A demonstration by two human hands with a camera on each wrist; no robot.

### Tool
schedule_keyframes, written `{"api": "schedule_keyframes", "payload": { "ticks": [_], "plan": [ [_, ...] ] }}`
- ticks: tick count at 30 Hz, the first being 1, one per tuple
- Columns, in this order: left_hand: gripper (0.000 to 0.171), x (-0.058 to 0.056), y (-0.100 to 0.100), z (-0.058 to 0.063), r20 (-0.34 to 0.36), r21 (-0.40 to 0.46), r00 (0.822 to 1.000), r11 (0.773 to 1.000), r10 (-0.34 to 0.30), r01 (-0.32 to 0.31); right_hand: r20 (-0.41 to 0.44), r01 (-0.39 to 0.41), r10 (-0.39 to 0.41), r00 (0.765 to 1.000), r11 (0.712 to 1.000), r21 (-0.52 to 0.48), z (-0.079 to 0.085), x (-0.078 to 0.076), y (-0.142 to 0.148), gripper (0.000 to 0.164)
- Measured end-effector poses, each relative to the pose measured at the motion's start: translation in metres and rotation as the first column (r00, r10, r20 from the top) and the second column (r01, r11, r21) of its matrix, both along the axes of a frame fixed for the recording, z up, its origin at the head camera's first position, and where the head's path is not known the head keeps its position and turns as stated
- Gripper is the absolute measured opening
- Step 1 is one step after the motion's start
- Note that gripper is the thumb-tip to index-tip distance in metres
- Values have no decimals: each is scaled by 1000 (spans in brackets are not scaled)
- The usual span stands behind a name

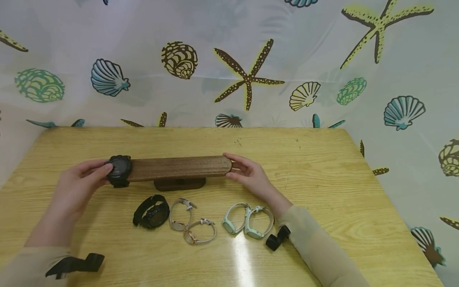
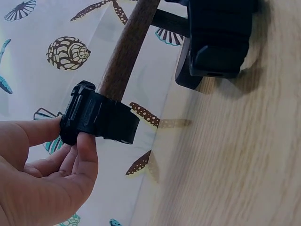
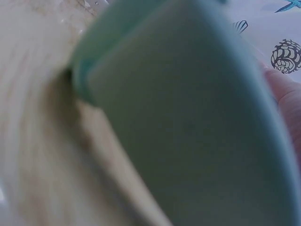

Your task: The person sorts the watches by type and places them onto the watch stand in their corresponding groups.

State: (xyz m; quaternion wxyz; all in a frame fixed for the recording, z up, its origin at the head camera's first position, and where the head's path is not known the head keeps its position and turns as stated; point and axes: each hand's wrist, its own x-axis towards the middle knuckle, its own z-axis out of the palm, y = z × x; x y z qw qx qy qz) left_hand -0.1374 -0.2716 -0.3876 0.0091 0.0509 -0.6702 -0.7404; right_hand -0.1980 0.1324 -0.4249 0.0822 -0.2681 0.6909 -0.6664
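A dark wooden watch stand [image 1: 179, 168], a long bar on a short base, stands on the table. My left hand [image 1: 77, 185] pinches a black watch [image 1: 120, 170] that is looped round the bar's left end. In the left wrist view, the thumb and fingers hold the watch [image 2: 84, 113] by its case, with the strap circling the bar [image 2: 127, 52]. At the bar's right end, my right hand [image 1: 252, 179] grips with the thumb below and fingers above. A mint-green watch strap [image 3: 188, 117] fills most of the right wrist view, hiding nearly all of that hand.
On the table [image 1: 322, 175], a second black watch [image 1: 152, 212] lies in front of the stand. To its right are two pale-strapped watches [image 1: 181, 215] [image 1: 199, 232], then two mint-green watches [image 1: 234, 218] [image 1: 259, 223] near my right forearm. A shell-patterned cloth [image 1: 143, 32] hangs behind.
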Motion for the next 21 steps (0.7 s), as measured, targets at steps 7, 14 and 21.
{"api": "schedule_keyframes", "payload": {
  "ticks": [7, 14, 21],
  "plan": [
    [43, -1, 4, -1, 16, -248, 1000, 969, 9, -5, -1, -2, 2, 1000, 1000, -2, 0, -1, 0, 52],
    [67, 2, 13, 6, 33, -632, 997, 775, 66, -31, -12, -14, 14, 1000, 1000, -18, -8, -5, 0, 52],
    [55, 4, 28, 15, -101, -749, 994, 654, 47, -107, -11, -9, 9, 1000, 1000, -20, -23, -13, 1, 53]
  ]
}}
